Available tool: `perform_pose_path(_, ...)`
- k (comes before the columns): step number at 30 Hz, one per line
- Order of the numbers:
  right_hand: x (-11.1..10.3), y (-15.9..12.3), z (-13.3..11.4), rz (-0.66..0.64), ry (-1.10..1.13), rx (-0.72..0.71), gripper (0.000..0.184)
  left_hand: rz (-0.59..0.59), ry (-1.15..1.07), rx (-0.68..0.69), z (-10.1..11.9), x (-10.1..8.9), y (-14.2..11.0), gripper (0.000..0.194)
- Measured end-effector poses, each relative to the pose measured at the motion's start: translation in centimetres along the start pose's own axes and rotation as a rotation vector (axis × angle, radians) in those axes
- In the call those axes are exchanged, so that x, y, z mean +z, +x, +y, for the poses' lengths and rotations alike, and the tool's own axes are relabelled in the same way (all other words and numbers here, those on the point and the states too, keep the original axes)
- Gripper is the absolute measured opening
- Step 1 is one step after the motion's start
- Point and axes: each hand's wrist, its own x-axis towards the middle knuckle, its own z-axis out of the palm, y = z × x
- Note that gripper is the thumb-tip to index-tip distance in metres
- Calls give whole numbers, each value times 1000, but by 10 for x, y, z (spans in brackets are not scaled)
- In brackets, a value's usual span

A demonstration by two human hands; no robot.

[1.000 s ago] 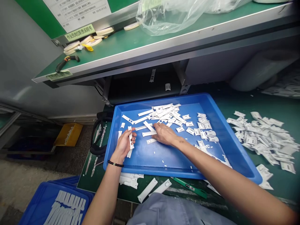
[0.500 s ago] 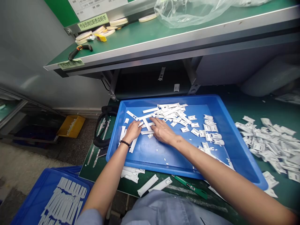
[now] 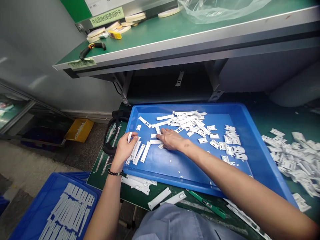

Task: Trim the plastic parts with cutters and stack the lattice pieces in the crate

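The left hand (image 3: 124, 149) now pinches a narrow white strip (image 3: 129, 136) between thumb and fingers (longer strips (image 3: 139, 154) lie fanned just beside it). The right hand (image 3: 172, 139), open and palm-down, touches another strip (image 3: 156, 141) inside the blue tray (image 3: 190, 105), with bare tray floor nearer the body.

A bright blue plastic tray (image 3: 175, 176) holds matte white strips (image 3: 185, 119), and a blue crate (image 3: 52, 200) carries more of the same white. The bench (image 3: 175, 36) is green with a silver-grey edge. A black beaded bracelet (image 3: 115, 173) shows dark against skin, a yellow bin (image 3: 79, 130) sits on the floor, and the shirt (image 3: 175, 223) is pale grey-blue.
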Motion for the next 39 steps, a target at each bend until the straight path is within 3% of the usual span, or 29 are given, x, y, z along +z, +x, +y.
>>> perform_pose_path(6, 7, -6, -1, -4, 94, -47, 44, 106, -55, -83, -9, -28, -28, 32)
perform_pose_path(11, 23, -3, -20, 76, 382, 151, 39, 131, -55, -150, -22, -36, -42, 33)
perform_pose_path(14, 29, 7, -50, 104, 458, 203, 44, 104, -58, -148, -23, -33, -44, 33)
perform_pose_path(18, 22, 8, -79, 89, 580, 91, 66, 100, -55, -119, -18, -30, -41, 31)
perform_pose_path(21, 15, -4, -74, 102, 484, 162, 49, 71, -43, -115, -18, -29, -41, 30)
perform_pose_path(25, 21, -16, -67, -47, 402, 282, 36, -32, 18, -44, -27, -13, -38, 28)
perform_pose_path(30, 37, -5, -98, -54, 552, 276, 36, -84, 43, -37, -32, 13, -22, 42)
perform_pose_path(33, 34, -1, -101, -7, 668, 224, 27, -63, -181, -139, -24, 13, -11, 44)
perform_pose_path(36, 28, -11, -86, 103, 762, 221, 26, -57, -596, -263, -7, 17, -10, 34)
perform_pose_path(39, 24, -25, -70, 285, 1061, 209, 37, -71, -859, -298, 16, 42, -21, 28)
